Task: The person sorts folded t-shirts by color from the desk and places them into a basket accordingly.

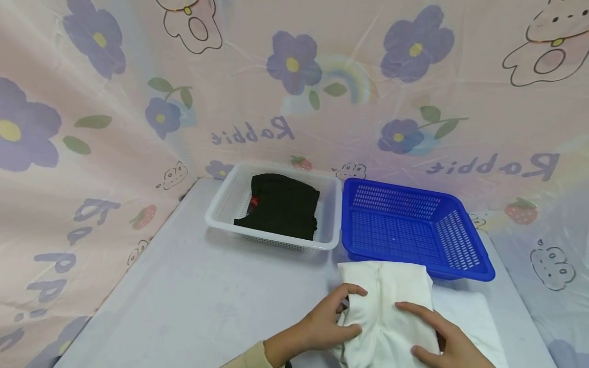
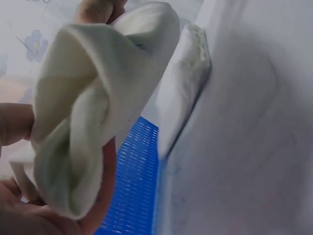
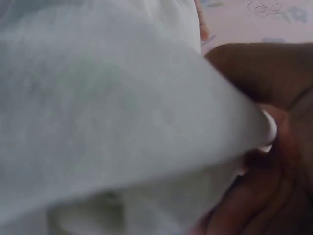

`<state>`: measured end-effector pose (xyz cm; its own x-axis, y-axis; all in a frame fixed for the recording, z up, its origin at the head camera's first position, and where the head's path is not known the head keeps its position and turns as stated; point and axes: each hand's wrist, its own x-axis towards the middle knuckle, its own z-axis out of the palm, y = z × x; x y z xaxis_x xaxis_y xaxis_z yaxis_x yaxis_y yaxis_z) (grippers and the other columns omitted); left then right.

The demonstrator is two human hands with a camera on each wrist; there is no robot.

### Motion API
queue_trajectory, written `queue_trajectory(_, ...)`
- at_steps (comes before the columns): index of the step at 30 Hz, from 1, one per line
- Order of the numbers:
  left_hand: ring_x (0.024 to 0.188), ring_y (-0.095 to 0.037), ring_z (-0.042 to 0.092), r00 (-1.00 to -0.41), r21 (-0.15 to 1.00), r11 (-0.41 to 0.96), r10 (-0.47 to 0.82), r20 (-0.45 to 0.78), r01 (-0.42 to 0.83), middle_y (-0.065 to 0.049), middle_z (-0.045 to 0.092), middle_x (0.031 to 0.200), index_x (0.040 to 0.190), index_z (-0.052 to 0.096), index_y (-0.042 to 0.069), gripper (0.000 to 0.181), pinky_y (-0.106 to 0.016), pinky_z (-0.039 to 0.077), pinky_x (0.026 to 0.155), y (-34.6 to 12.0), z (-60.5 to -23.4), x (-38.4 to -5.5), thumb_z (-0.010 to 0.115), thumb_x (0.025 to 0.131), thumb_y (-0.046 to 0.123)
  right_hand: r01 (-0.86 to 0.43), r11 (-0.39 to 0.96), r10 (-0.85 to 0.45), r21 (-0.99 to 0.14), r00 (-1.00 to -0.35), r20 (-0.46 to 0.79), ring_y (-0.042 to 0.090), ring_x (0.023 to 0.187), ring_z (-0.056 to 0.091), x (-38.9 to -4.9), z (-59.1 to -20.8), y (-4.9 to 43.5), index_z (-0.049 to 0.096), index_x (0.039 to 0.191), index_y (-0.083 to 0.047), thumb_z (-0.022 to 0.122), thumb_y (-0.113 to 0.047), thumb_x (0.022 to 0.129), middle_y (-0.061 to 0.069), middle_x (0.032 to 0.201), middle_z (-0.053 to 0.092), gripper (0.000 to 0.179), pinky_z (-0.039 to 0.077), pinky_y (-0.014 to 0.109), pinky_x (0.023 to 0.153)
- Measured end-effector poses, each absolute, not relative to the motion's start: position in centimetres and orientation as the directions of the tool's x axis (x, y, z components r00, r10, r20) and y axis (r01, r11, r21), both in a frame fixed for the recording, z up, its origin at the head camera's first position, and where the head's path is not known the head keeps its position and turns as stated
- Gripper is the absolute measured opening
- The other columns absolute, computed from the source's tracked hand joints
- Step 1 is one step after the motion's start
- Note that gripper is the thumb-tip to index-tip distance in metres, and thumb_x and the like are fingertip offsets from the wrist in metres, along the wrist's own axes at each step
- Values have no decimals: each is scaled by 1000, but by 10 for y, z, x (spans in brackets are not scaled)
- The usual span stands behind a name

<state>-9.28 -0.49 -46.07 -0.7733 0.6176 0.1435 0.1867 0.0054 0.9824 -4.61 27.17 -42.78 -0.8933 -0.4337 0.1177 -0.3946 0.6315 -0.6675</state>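
Note:
Both hands hold a folded white cloth garment (image 1: 386,286) low in the head view, in front of the blue basket. My left hand (image 1: 324,322) grips its left edge, with thumb and fingers spread on the upper face. At the right edge, my right hand (image 1: 453,340) grips the fabric in the same way. The left wrist view shows the garment's layers (image 2: 88,112) looped and raised off the table, with the left fingers beneath. In the right wrist view cloth hides part of the right hand (image 3: 274,191). Another folded white cloth (image 1: 476,317) lies on the table, partly behind the right hand.
A white basket (image 1: 276,239) at the back holds a folded black garment (image 1: 285,207) and something red (image 1: 252,203). Right beside it stands a blue basket (image 1: 414,192), its mesh bottom visible. A patterned curtain (image 1: 257,102) hangs behind the white-covered table (image 1: 193,296).

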Motion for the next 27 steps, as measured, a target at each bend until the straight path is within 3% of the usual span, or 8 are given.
queue_trajectory(5,80,3,56,-781,979,-4,602,167,206,1,53,111,131,45,25,54,-18,51,74,-5,-447,-95,66,85,5,-412,640,-416,-649,-895,158,-10,102,50,-46,-412,272,47,141,-14,74,-10,83,-28,134,44,65,49,17,69)
queue_trajectory(10,86,0,59,-792,985,-47,589,160,164,-3,53,119,133,45,25,54,-20,53,72,-5,-431,-104,65,87,4,-430,661,-385,-615,-898,214,-6,89,54,-53,-393,271,49,139,-13,75,-6,81,-28,133,43,64,49,19,62)
queue_trajectory(14,88,-1,60,-799,986,-62,580,162,155,-5,52,119,133,44,25,54,-21,54,69,-2,-415,-115,64,88,3,-408,653,-370,-638,-907,201,-5,88,57,-62,-379,273,47,141,-13,73,-4,83,-29,133,41,64,52,21,61)
queue_trajectory(21,88,-4,61,-788,965,-68,564,245,252,-9,50,121,134,43,19,55,-21,56,66,8,-396,-139,64,87,-1,-437,617,-379,-654,-894,241,0,88,61,-80,-360,281,45,141,-8,71,3,82,-25,135,40,66,54,26,57)
queue_trajectory(27,76,-2,56,-781,936,-48,537,319,350,-9,51,120,134,45,17,55,-20,55,66,18,-387,-158,65,87,-2,-417,672,-351,-612,-907,233,0,83,61,-93,-348,288,46,142,-12,72,0,83,-25,133,39,66,54,26,57)
